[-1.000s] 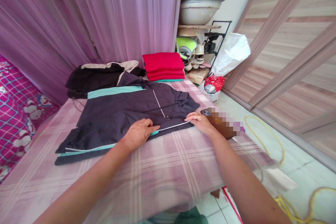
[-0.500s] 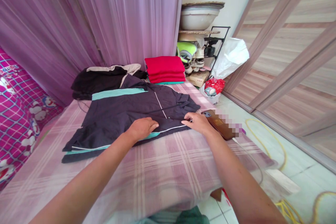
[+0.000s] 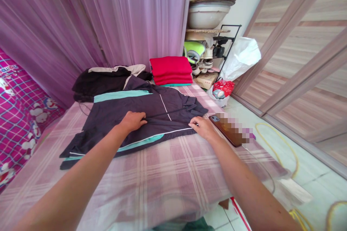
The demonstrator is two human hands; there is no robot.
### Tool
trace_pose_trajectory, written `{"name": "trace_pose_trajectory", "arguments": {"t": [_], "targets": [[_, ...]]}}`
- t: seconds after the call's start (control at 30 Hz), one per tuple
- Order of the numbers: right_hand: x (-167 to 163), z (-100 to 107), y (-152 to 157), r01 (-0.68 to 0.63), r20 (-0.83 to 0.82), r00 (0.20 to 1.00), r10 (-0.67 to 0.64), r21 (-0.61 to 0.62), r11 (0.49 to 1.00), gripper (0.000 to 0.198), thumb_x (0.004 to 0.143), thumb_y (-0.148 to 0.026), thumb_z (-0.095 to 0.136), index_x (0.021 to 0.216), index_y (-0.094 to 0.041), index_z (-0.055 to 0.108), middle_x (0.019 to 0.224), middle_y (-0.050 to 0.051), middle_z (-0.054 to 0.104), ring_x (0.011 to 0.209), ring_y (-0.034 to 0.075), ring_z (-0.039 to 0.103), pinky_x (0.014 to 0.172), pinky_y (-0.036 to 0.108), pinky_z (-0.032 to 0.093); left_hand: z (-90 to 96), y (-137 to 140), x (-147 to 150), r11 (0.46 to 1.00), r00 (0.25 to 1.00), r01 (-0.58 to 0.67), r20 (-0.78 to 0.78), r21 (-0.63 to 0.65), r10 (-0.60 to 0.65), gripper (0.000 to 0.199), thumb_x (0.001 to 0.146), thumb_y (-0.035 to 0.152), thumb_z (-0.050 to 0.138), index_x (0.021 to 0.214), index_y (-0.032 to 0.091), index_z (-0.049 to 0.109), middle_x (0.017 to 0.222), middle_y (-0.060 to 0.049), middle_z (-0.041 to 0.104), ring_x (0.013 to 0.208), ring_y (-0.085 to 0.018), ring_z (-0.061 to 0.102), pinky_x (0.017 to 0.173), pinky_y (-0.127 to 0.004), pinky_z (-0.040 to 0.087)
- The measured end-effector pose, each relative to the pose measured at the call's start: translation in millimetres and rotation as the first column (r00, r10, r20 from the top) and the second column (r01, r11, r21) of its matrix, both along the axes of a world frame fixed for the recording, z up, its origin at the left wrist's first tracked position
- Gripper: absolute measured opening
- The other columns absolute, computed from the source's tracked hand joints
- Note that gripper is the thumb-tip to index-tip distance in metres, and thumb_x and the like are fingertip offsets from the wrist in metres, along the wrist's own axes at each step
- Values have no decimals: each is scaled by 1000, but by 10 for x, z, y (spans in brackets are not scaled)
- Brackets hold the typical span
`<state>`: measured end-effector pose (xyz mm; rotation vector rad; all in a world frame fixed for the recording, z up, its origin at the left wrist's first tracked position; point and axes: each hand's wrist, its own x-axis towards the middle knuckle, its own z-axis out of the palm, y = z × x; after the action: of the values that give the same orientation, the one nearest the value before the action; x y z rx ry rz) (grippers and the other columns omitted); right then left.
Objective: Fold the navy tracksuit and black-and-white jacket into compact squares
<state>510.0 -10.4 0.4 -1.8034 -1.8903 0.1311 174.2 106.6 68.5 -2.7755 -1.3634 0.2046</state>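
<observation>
The white-piped dark jacket [image 3: 116, 104] lies across the bed [image 3: 168, 173]; the left hand [image 3: 132, 120] touches its middle, the right hand [image 3: 202, 127] its near right edge; both grips half-curled, whether pinching cloth I cannot tell.

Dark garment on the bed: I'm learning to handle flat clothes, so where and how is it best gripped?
I'd probably pinch the dark garment at its white-piped near edge, coming from the camera's side: it lies spread flat, while folded red clothes crowd its far side.
</observation>
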Motion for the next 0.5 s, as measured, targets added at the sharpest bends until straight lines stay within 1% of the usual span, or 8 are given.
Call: {"name": "trace_pose_trajectory", "arguments": {"t": [0.13,0.2,0.27,0.33,0.37,0.43,0.5], "targets": [[-16,-74,-5,61,22,998,-63,96,994,19,89,-35,58,84,-22,71,87,5,72,82,19,66,76,30,46,-11,-34,32,997,998,-62,-24,36,63,22,88,39,55,100,24,66,102,-7,74,97,-26,67,87,-41,45],[-29,-84,-9,94,56,993,-102,127,987,22,91,-37,55,85,-23,72,87,6,72,85,21,67,79,31,46,-12,-96,54,994,998,-63,2,92,63,26,88,38,56,108,23,65,110,-10,72,105,-28,64,97,-47,41],[-41,-84,-9,108,85,989,-120,133,985,23,91,-37,55,86,-22,72,88,6,72,86,21,67,79,31,46,-51,-204,70,991,996,15,80,131,-25,34,91,37,53,121,24,62,127,-11,66,119,-28,58,109,-52,32],[-48,-75,-12,108,109,987,-121,121,987,24,92,-37,54,87,-22,72,88,6,73,86,22,67,78,32,46,-147,-347,79,986,975,132,168,105,-148,41,96,39,44,133,27,56,143,-9,55,133,-25,48,116,-51,24],[-49,-64,-17,104,120,986,-117,112,988,24,92,-37,54,87,-22,72,88,6,73,86,22,67,78,32,46,-212,-420,80,982,962,176,201,72,-187,44,98,41,39,138,29,53,149,-8,50,137,-24,44,117,-50,24],[-56,-27,-38,106,138,983,-119,93,990,26,93,-37,52,87,-22,73,88,7,73,87,23,67,79,33,46,-349,-551,78,981,953,196,233,15,-194,50,99,45,33,146,31,45,156,-7,41,144,-25,35,117,-51,25],[-90,39,-72,127,147,979,-142,106,986,28,94,-37,50,94,-22,73,94,9,73,92,24,67,82,35,47,-451,-639,76,985,954,173,248,0,-168,53,99,48,32,149,33,39,159,-8,36,146,-27,31,117,-54,23]]}}
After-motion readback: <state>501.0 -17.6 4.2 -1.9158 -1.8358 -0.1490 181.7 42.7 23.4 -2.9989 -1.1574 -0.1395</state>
